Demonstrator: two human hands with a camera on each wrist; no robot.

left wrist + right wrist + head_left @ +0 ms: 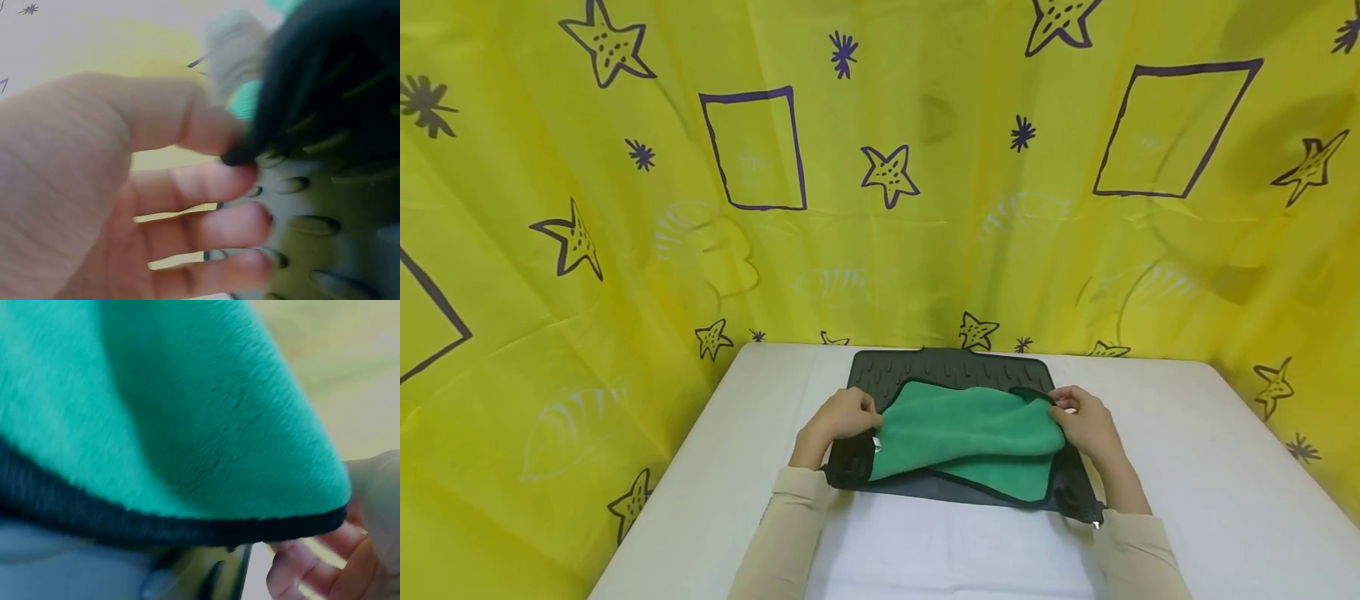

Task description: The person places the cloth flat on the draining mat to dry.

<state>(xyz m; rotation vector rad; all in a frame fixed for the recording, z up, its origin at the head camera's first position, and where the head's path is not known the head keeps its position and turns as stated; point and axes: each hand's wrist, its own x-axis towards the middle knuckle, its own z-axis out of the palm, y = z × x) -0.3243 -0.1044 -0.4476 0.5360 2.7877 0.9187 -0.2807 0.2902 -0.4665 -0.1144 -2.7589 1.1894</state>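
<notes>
A green cloth (962,429) with a dark border is held up by both hands over a dark mat (955,367), part of it folded over. At the cloth's left edge my left hand (848,415) pinches the border between thumb and index finger. In the left wrist view this hand (156,187) has its other fingers extended below the pinch. My right hand (1086,421) pinches the right edge near a fold. Fleecy cloth (206,425) fills much of the right wrist view and partly hides the right hand (362,550). A small white tag (877,444) shows near the left border.
The mat has raised bumps (315,224) and lies on a white table (760,400). A yellow curtain (880,250) printed with stars and squares hangs behind and to both sides. Dark wrist straps (850,471) sit at both wrists.
</notes>
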